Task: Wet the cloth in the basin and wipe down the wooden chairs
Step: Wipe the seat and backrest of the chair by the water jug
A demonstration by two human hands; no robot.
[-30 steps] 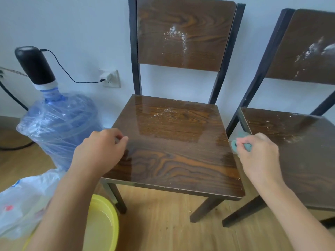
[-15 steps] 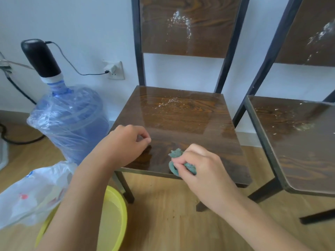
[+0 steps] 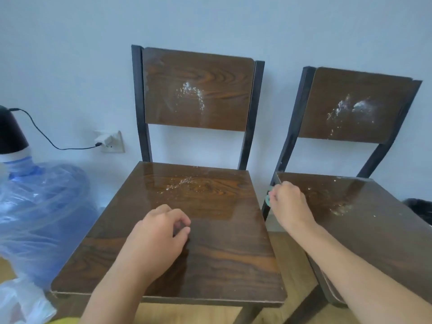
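Two dark wooden chairs stand against the wall. The left chair [image 3: 210,258] has a glossy wet seat with white specks near its back and on its backrest. My left hand [image 3: 161,235] rests on that seat, fingers curled, holding nothing I can see. My right hand [image 3: 288,203] is closed on a small teal cloth [image 3: 268,198], mostly hidden, at the left edge of the right chair [image 3: 374,230]. That chair's seat and backrest carry white residue. A sliver of the yellow basin [image 3: 65,321] shows at the bottom edge.
A blue water jug [image 3: 42,206] wrapped in plastic, with a black pump [image 3: 10,134] on top, stands at the left. The pump's cable runs to a wall socket [image 3: 109,141]. A white plastic bag [image 3: 21,302] lies at bottom left. A black bin [image 3: 420,206] sits far right.
My right hand has carried the cloth from the left chair's front edge to the right chair's left edge. My left hand slid toward the seat's middle. The view tilted upward.
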